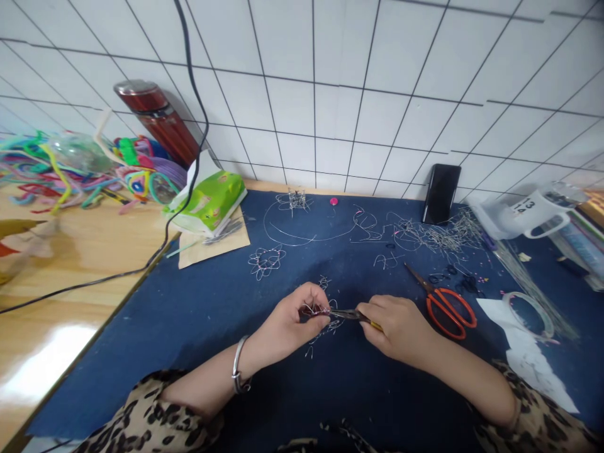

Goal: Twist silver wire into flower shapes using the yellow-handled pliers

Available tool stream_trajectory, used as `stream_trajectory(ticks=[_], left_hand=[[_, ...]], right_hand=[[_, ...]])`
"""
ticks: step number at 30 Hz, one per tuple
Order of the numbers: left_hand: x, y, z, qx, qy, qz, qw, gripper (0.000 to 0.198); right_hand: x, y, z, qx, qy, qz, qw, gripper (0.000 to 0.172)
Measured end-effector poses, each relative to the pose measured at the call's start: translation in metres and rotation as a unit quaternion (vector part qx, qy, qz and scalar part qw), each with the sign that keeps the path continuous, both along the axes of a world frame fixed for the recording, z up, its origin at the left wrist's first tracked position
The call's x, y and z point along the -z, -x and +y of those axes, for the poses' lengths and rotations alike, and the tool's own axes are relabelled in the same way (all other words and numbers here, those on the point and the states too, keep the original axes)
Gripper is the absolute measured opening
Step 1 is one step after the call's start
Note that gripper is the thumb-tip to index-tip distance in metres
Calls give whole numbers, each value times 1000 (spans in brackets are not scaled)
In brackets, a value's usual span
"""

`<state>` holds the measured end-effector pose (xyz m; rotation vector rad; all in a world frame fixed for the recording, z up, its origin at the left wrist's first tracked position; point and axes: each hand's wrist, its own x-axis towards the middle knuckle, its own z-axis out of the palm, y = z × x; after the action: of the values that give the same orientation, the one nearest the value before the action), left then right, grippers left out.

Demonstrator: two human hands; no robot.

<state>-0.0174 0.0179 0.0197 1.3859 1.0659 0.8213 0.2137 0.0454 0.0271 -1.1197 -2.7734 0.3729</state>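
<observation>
Between the thumb and fingers of my left hand (292,321) is a small beaded wire piece (317,309), partly hidden by the fingers. My right hand (399,327) is wrapped round a pair of pliers (346,313) with yellow on the handle. The narrow jaws reach left and meet the beaded wire at my left fingertips. Bent wire pieces (336,325) lie on the mat just behind and below the hands. Further back, a flower-shaped wire piece (267,261) rests flat on the dark blue mat (189,333).
Orange-handled scissors (450,311) lie right of my right hand. Tangled wire (438,233), a phone (441,194) and a white mug (538,211) stand behind them. At the left are a tissue pack (210,201), a red thermos (163,123), a black cable (165,242) and coloured pipe cleaners (61,167).
</observation>
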Motion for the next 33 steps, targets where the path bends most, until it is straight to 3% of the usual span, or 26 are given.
stream_trajectory(ticks=[14,33], left_hand=[[5,-7,-3,-75,2,14,997,8],[9,-6,-3,-80,11,-23,996,10]], right_hand=[[5,4,-4,9,-80,2,997,20],[5,6,-6,13,-148,-1,989,24]])
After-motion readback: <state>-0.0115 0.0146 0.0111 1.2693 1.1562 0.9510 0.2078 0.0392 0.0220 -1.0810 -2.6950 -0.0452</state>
